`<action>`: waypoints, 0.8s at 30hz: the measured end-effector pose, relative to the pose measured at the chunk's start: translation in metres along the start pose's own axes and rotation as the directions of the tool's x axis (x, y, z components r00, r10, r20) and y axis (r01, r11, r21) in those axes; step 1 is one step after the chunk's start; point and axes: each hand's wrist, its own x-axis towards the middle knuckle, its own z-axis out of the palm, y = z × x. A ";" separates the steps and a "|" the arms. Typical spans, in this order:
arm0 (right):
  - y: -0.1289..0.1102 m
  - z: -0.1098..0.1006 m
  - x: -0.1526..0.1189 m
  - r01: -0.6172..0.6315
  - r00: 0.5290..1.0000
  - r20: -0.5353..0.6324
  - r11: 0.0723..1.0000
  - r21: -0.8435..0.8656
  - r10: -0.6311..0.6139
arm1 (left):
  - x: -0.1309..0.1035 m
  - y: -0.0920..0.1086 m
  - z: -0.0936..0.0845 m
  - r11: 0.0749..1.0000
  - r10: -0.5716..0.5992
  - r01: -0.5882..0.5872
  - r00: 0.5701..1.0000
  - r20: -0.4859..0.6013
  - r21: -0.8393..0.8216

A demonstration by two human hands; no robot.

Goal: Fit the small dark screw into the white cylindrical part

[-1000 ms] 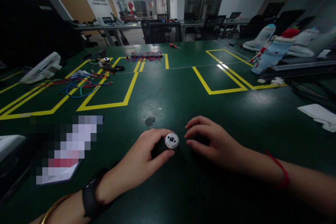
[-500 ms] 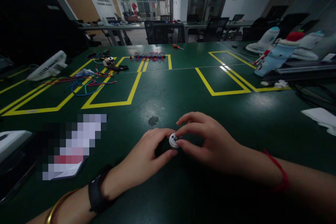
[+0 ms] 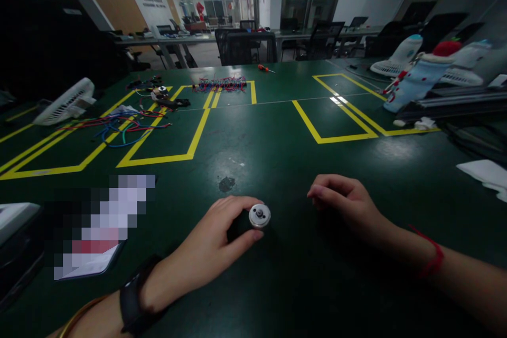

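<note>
Under both hands is a dark green table (image 3: pixel 253 153), shiny in spots. Close to the middle of the near part is a small, round metal piece (image 3: pixel 260 215), with a little round bump on top and small dark holes beside it. It sits at the fingertips of the left hand (image 3: pixel 209 235). That hand is clamped on it, thumb on the near side and a finger on the far side. The right hand (image 3: pixel 350 203) is well apart from the piece, off to its right. Its fingers are curled in and its thumb is together with them; I cannot tell if something tiny is inside.

On the left wrist is a black watch (image 3: pixel 132 298), and on the right wrist is a red string (image 3: pixel 438 261). Just past the left hand is a dark mark (image 3: pixel 227 184) on the table. Left of that hand lies a flat thing (image 3: pixel 101 227), hidden by big blurry squares. Farther past the left hand are loose wires (image 3: pixel 119 129), a white fan (image 3: pixel 65 103) and a pile of red and blue wires (image 3: pixel 219 84). Yellow tape (image 3: pixel 346 139) makes box shapes beyond both hands. Right of the right hand is white paper (image 3: pixel 483 175), and past it stands a blue bottle (image 3: pixel 414 84).
</note>
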 end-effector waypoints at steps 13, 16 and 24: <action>-0.006 0.004 0.000 0.033 0.998 0.053 0.985 -0.171 -0.024 | -0.003 -0.003 0.001 0.999 -0.041 0.041 0.999 0.005 0.014; -0.008 0.006 0.002 0.097 0.992 0.104 0.952 -0.290 -0.069 | -0.002 -0.004 0.002 0.999 -0.033 0.033 0.999 -0.004 0.014; -0.022 0.023 0.003 0.371 0.923 0.253 0.844 -0.387 -0.290 | 0.001 0.000 0.002 1.000 0.001 -0.001 1.000 -0.002 -0.004</action>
